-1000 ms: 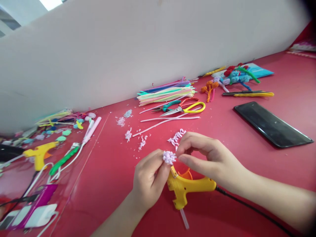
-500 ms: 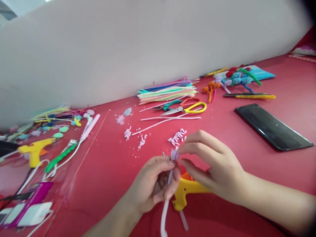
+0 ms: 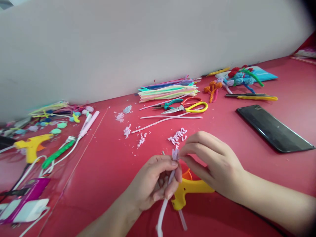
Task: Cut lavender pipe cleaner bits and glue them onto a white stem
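My left hand (image 3: 158, 179) is closed around a pale lavender pipe cleaner stem (image 3: 161, 214), which hangs down below the fingers. At its upper end, above my thumb, stands a small tuft of short lavender pipe cleaner pieces (image 3: 175, 153). My right hand (image 3: 212, 161) has its thumb and forefinger pinched together at the tuft's right edge; the fingertips hide exactly what they grip. Just beyond lies a pile of cut lavender pieces (image 3: 178, 135). Under my hands rests a yellow glue gun (image 3: 184, 192) with an orange part and a clear glue stick at its rear.
Scissors (image 3: 184, 108) and teal-handled pliers (image 3: 170, 104) lie by loose lavender stems and a pipe cleaner bundle (image 3: 168, 92). A black phone (image 3: 274, 128) is at right. At left are another yellow glue gun (image 3: 32, 146), cords, a pink-handled tool (image 3: 89, 124) and a power strip (image 3: 29, 200).
My right thumb has closed up toward the forefinger beside the tuft. My left hand keeps its hold on the stem, whose lower end has swung slightly left. The view has shifted a little.
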The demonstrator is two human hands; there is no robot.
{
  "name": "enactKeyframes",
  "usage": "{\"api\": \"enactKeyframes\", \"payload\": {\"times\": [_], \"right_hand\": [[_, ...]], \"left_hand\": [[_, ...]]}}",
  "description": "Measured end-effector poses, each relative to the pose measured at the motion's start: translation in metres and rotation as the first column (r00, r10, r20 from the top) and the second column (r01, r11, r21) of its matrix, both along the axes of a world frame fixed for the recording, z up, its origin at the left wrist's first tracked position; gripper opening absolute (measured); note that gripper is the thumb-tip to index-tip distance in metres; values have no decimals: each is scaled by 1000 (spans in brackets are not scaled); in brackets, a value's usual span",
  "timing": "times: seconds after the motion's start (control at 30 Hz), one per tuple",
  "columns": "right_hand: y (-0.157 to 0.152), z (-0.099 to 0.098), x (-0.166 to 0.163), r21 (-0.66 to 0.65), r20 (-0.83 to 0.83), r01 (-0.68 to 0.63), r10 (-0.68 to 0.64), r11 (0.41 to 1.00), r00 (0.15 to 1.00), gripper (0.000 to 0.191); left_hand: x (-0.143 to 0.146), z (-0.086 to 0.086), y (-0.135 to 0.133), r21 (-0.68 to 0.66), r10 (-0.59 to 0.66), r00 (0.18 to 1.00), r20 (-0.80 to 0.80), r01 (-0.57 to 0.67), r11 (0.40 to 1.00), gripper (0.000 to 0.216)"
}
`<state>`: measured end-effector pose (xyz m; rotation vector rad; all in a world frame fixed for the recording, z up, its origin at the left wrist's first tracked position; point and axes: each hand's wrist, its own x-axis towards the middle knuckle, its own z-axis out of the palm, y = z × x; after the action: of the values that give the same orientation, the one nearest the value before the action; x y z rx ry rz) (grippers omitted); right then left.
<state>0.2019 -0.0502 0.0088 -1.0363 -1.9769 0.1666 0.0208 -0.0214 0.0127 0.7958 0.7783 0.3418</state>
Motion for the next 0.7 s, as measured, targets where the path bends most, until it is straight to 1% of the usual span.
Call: {"api": "enactKeyframes", "payload": {"times": [0.27, 0.33, 0.4, 0.43, 0.47, 0.5, 0.57, 0.63, 0.7], "right_hand": [[1, -1, 0, -12, 21, -18, 18, 1000, 1000, 9], [-1, 0, 1, -2, 1, -18, 18, 1000, 1000, 11], [-2, 0, 2, -6, -39, -7, 6, 1000, 999, 13], [-2, 1, 3, -24, -56, -1, -1, 1000, 998, 13], [-1, 1, 3, -59, -57, 3, -6, 998, 998, 12], [-1, 0, 3, -109, -28, -2, -1, 994, 1000, 10], [1, -1, 1, -233, 117, -26, 55, 972, 992, 8], [1, -4, -1, -354, 303, -39, 155, 934, 940, 14], [-1, -6, -3, -436, 416, -39, 240, 899, 877, 25]], "left_hand": [[1, 0, 1, 41, -47, 998, -52, 49, 998, 30], [2, 3, -1, 109, -41, 995, -87, 51, 993, 30], [2, 7, -3, 249, 14, 988, -154, 25, 968, 27], [2, 10, -5, 342, 65, 978, -196, 6, 940, 24], [1, 12, -6, 439, 129, 962, -242, -10, 899, 21], [1, 14, -6, 535, 206, 938, -280, -26, 845, 20], [-2, 15, -5, 692, 352, 881, -316, -39, 721, 19], [-4, 14, -1, 781, 427, 851, -305, -32, 623, 19], [-7, 12, 5, 827, 467, 843, -266, -49, 560, 19]]}}
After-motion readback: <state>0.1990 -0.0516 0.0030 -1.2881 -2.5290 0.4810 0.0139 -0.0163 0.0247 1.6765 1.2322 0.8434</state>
